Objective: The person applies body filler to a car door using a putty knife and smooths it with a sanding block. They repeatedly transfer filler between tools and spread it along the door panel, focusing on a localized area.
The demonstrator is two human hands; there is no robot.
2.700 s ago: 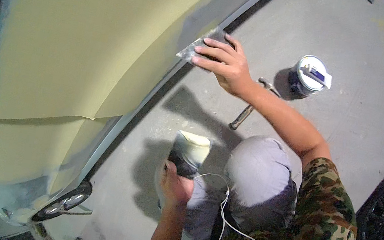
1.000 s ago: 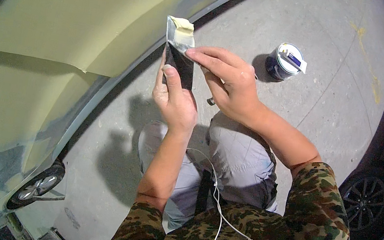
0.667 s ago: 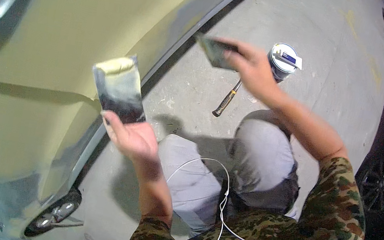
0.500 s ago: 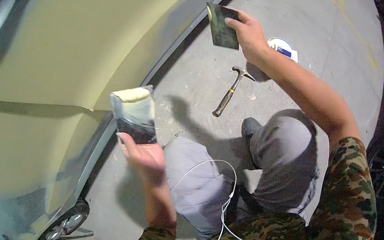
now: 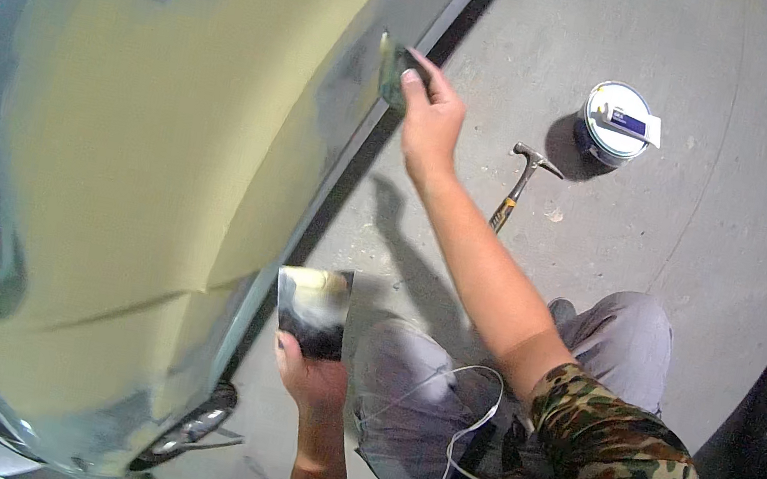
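Between six and seven o'clock, the left hand (image 5: 311, 380) is clamped on the left spreader (image 5: 310, 316), whose upper edge carries one band of pale yellow paste (image 5: 316, 280). Just past twelve, the right hand (image 5: 435, 126) pinches the darker right spreader (image 5: 393, 76) at the edge of one car panel (image 5: 155, 151) — whether they touch, I cannot tell. That makes two spreaders, one per hand, the hands well apart. The yellow-coated panel fills nine o'clock. Toward two o'clock, on the floor (image 5: 711, 223), are one hammer (image 5: 521, 180) and, farther out, one tub (image 5: 595, 145) — one white-and-blue packet (image 5: 631, 125) rests on top.
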